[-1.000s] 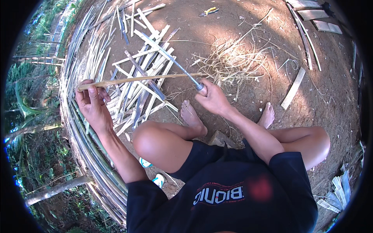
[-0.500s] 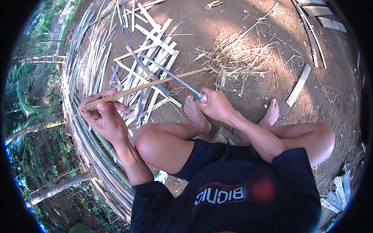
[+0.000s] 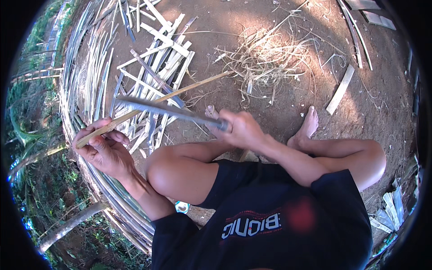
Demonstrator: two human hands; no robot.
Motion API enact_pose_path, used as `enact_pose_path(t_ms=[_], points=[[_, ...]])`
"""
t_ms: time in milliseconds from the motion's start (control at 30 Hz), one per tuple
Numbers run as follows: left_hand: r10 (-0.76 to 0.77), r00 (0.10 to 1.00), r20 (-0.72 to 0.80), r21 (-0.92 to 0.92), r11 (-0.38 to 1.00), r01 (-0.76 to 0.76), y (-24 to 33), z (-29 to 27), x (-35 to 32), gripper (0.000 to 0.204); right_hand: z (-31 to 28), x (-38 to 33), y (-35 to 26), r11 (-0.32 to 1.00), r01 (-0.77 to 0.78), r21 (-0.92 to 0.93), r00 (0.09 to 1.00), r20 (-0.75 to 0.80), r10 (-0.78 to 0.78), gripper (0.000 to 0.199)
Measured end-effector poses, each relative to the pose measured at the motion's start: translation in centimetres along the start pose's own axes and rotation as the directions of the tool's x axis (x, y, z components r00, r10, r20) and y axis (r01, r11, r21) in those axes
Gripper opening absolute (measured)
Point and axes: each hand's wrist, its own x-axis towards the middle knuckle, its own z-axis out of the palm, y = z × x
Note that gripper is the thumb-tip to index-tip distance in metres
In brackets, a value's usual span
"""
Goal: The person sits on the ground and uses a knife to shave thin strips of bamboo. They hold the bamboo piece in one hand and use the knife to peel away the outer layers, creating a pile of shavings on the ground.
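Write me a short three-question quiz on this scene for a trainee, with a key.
1. Multiple choice: what is on the right foot? A) a boot; B) a sock; C) nothing.
2. True or false: in the view, the shavings lie to the right of the slats.
3. Open: what do the left hand and the right hand hold?

Key: 1. C. 2. True. 3. Left, a strip; right, a long tool.
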Motion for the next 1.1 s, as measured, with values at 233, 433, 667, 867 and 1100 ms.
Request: enact_pose_path(t_ms=[233,433,667,867,1100], points=[[0.013,1.000,0.017,0.015,1.000,-0.014,-0.7,-1.5,0.2,0.032,0.1,2.4,6.6,0.969,-0.212,-0.127,0.977,-0.033,0.209,0.016],[0.043,0.999,0.031,-0.009,0.999,-0.043,-1.0,-1.5,0.9,0.033,-0.5,3.5,16.3,0.930,-0.319,-0.184,0.948,-0.044,0.316,0.014],[0.011,1.000,0.015,-0.110,0.994,-0.009,-2.2,-2.5,0.4,0.031,-0.6,4.1,8.1,0.975,-0.145,-0.170,0.970,0.171,0.174,0.025],[-0.004,0.994,0.106,-0.109,0.994,0.015,-2.3,-3.2,1.2,0.034,-1.5,4.0,17.7,0.840,-0.483,-0.247,0.868,-0.010,0.497,0.024],[-0.018,0.996,0.084,-0.159,0.987,0.031,-3.0,-4.1,1.2,0.031,0.5,4.5,14.7,0.943,-0.192,-0.271,0.981,-0.035,0.190,0.011]])
